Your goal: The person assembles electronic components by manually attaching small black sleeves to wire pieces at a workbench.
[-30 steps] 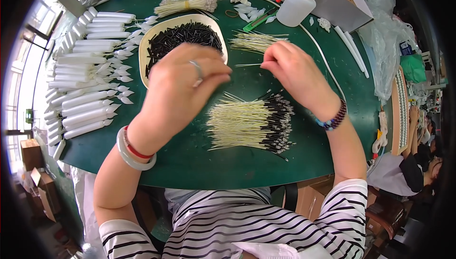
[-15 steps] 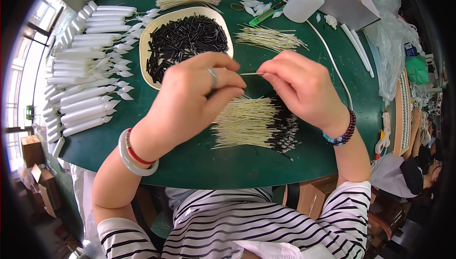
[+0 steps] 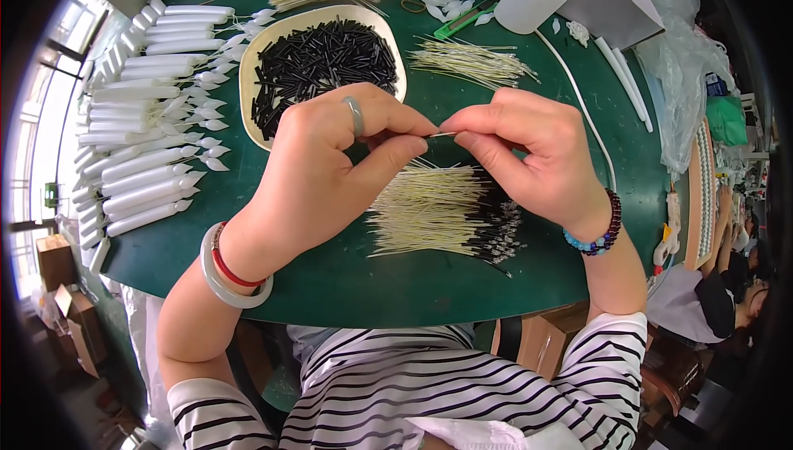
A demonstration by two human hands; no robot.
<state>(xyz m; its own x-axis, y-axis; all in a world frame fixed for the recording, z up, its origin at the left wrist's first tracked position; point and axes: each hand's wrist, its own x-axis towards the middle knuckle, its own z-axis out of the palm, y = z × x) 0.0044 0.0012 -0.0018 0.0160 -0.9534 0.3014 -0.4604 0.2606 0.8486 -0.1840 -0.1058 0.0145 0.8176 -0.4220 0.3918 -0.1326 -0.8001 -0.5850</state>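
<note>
While one second ago the hands were apart, now left hand (image 3: pixel 330 161) and right hand (image 3: pixel 529 153) meet mid-frame, pinching one thin wick (image 3: pixel 442 135), probably sleeving it

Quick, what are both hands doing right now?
Left hand: closed, pinching a thin pale stick.
Right hand: closed, pinching the same stick.

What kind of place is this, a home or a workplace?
Probably a small hand-assembly workshop: a green table holds a bowl of black tubes, a pile of pale sticks and rows of white tubes.
</note>
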